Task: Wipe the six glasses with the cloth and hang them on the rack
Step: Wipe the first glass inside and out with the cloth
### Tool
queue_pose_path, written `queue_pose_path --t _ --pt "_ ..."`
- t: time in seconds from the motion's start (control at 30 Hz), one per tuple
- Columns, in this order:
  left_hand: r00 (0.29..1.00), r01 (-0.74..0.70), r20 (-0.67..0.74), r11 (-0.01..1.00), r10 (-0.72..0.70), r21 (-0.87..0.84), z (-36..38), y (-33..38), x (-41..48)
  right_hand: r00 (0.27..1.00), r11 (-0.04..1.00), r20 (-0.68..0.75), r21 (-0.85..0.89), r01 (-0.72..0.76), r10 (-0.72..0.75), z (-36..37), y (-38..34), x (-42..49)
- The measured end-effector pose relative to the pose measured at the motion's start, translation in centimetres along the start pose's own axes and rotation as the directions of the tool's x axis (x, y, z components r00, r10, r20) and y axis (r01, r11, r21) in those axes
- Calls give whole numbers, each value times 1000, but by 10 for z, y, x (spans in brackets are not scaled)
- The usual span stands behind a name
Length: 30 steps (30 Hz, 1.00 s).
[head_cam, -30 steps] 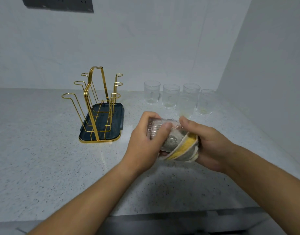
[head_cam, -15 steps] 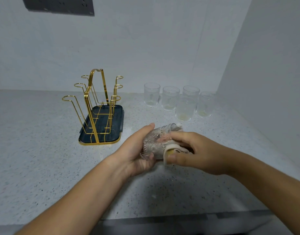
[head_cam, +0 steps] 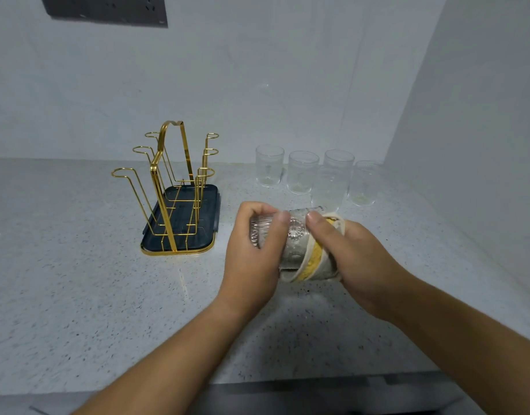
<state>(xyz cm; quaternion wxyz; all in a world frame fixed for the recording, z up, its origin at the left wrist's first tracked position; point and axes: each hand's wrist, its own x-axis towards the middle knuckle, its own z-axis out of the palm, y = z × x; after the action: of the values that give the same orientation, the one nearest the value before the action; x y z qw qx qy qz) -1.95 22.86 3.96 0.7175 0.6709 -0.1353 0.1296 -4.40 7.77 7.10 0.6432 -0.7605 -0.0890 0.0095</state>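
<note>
A clear patterned glass point(head_cam: 293, 235) lies on its side in the air above the counter, its base toward the left. My left hand point(head_cam: 251, 253) grips its base end. My right hand point(head_cam: 353, 253) holds a yellow and white cloth point(head_cam: 313, 259) wrapped round the glass's mouth end, thumb on top of the glass. A gold wire rack point(head_cam: 171, 187) with bare hooks stands on a dark tray point(head_cam: 211, 205) to the left. Several clear glasses point(head_cam: 302, 172) stand upright behind my hands.
The speckled grey counter point(head_cam: 78, 280) runs left and forward to a dark front edge. White walls close the back and the right side, meeting in a corner beyond the glasses. A dark socket panel point(head_cam: 105, 9) hangs on the back wall, upper left.
My hands have turned the glass: half a second ago it tilted down with my right fingers across it; now it lies level again, cloth round its mouth end.
</note>
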Motion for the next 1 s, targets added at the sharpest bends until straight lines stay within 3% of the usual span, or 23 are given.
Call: queue_pose_path --t 0.07,0.13,0.17,0.23,0.27,0.33,0.4,0.43,0.5,0.53,0.57,0.63,0.7,0.73,0.8,0.83,0.87,0.93,1.0 --pt "997 69 -17 998 -69 9 1 4 3 999 994 -7 -91 53 -54 3 4 -3" --pt "947 320 13 945 -320 -72 3 12 9 996 984 6 -156 84 -84 -1 9 -5" --pt "873 487 61 862 -484 -141 3 14 12 994 968 36 -222 113 -108 -2 11 -6" --pt "639 768 202 601 -742 -221 1 18 16 984 916 138 -368 157 -113 -4 15 -8" --pt "541 839 271 490 -796 -236 -1 18 17 979 889 183 -428 161 -90 -6 17 -8" --pt "468 881 382 389 -797 -269 -3 16 16 979 873 187 -459 164 -86 -9 19 -8" --pt "522 852 413 440 -746 -282 -1 18 12 991 914 111 -389 114 -76 -12 15 -6" --pt "625 780 369 573 -688 -252 1 18 9 998 949 58 -309 54 -38 -12 13 -3" --pt "867 482 205 869 -454 -113 7 15 1 993 992 -4 -16 -122 122 -14 7 1" --pt "948 292 135 956 -287 -21 8 11 -1 983 975 16 129 -182 181 -15 3 3" --pt "984 150 86 988 -153 41 8 5 -2 978 956 47 207 -207 202 -14 0 3" --pt "993 110 33 994 -110 10 7 3 3 988 984 66 105 -147 140 -11 0 0" --pt "946 324 48 939 -321 -112 6 9 11 999 991 36 -134 -17 22 -6 4 -4" --pt "874 487 98 860 -477 -156 6 14 15 998 964 50 -258 59 -47 -6 8 -4" --pt "634 773 275 589 -723 -234 2 17 22 984 864 136 -475 168 -117 -7 17 -4" --pt "541 841 357 478 -761 -254 -1 18 23 979 830 159 -522 195 -130 -8 20 -4" --pt "507 862 401 435 -763 -261 -3 18 23 977 824 153 -526 210 -151 -8 23 -4" --pt "556 830 398 514 -730 -217 -3 19 21 982 874 74 -448 189 -174 -8 26 -5" --pt "750 652 287 740 -596 -166 0 18 12 996 958 -31 -278 71 -83 -6 22 -2"
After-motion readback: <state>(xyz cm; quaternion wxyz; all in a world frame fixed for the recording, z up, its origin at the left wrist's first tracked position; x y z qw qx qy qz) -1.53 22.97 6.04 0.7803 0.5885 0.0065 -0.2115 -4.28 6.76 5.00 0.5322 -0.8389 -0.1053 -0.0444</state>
